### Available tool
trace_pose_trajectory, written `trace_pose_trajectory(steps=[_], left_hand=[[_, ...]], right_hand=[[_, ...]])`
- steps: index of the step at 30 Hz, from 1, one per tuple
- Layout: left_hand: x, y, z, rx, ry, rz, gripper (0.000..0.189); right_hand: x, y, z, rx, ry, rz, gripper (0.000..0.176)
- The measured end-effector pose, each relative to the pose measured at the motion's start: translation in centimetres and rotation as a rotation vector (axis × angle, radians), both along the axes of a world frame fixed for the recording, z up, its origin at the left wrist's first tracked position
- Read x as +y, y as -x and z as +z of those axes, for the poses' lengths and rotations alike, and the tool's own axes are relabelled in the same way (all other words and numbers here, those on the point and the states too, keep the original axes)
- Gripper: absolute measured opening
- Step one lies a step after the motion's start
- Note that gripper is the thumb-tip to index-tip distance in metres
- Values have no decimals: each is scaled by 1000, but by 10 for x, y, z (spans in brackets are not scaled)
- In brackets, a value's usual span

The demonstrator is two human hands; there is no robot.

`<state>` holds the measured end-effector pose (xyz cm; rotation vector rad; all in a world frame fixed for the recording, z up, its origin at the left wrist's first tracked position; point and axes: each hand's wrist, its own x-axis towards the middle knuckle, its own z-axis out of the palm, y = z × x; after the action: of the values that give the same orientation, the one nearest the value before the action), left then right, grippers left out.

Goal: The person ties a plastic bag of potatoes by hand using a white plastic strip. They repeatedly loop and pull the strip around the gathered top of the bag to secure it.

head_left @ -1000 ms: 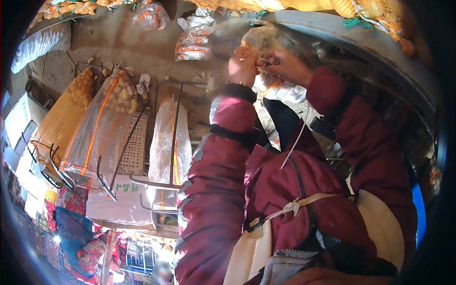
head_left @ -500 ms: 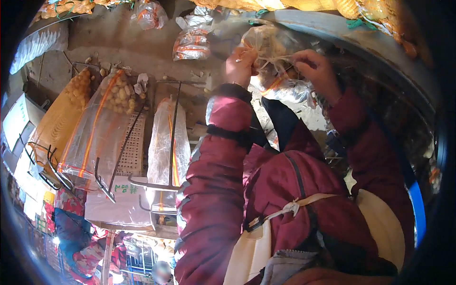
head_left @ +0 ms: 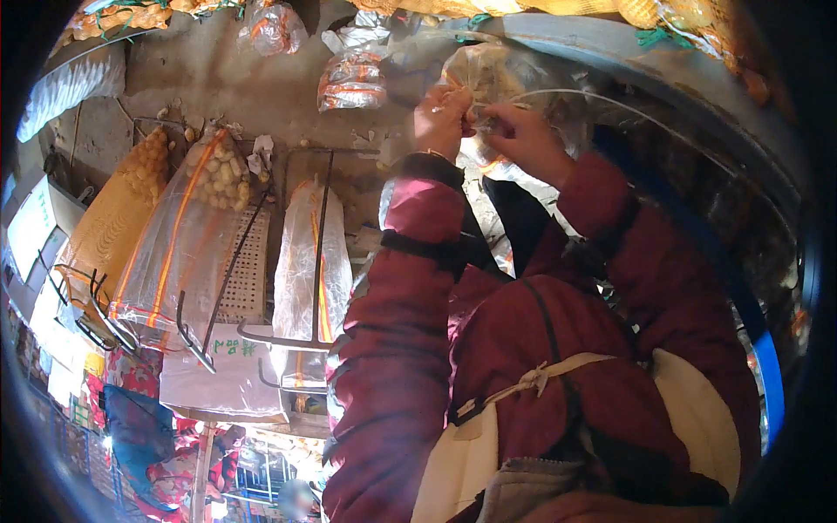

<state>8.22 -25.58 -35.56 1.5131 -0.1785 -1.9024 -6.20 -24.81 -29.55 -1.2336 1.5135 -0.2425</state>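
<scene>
Head view: our left hand (head_left: 442,118) pinched the bag (head_left: 493,65) at its neck. Our right hand (head_left: 519,135) gripped a string (head_left: 593,93) beside it.

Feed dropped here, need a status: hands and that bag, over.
Left hand pinching neck of clear bag. Right hand gripping white string at the neck. Nothing between hands and bag.
</scene>
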Motion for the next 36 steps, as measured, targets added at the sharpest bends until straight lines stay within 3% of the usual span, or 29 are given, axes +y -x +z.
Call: trace_pose_trajectory(steps=[1,5,7,11,13,17,23,25,28,31,36], left_hand=[[0,0,1,21,-6,20,22],[-1,-2,-1,5,-8,2,20],[3,0,-4,23,57,59,18],[7,-2,-17,37,104,16,16],[10,-3,-24,88,163,53,19],[11,-3,-21,0,214,16,15],[16,-1,-27,-89,307,15,11],[16,-4,-24,-231,386,-69,12],[11,-8,-14,-366,415,-185,13],[10,-10,-10,-441,394,-222,13],[12,-10,-20,-405,413,-212,13]], right_hand=[[-1,-1,0,97,60,120,23],[-8,0,-7,127,114,241,19],[-11,-3,3,69,70,31,19],[-31,2,-15,-52,153,-69,20],[-37,5,-18,53,163,128,24],[-51,6,-30,112,98,233,25],[-55,10,-66,172,286,424,26],[-58,8,-72,107,420,623,24],[-63,-3,-51,244,194,513,21],[-62,-9,-41,360,234,500,16],[-64,-13,-39,157,286,337,8]])
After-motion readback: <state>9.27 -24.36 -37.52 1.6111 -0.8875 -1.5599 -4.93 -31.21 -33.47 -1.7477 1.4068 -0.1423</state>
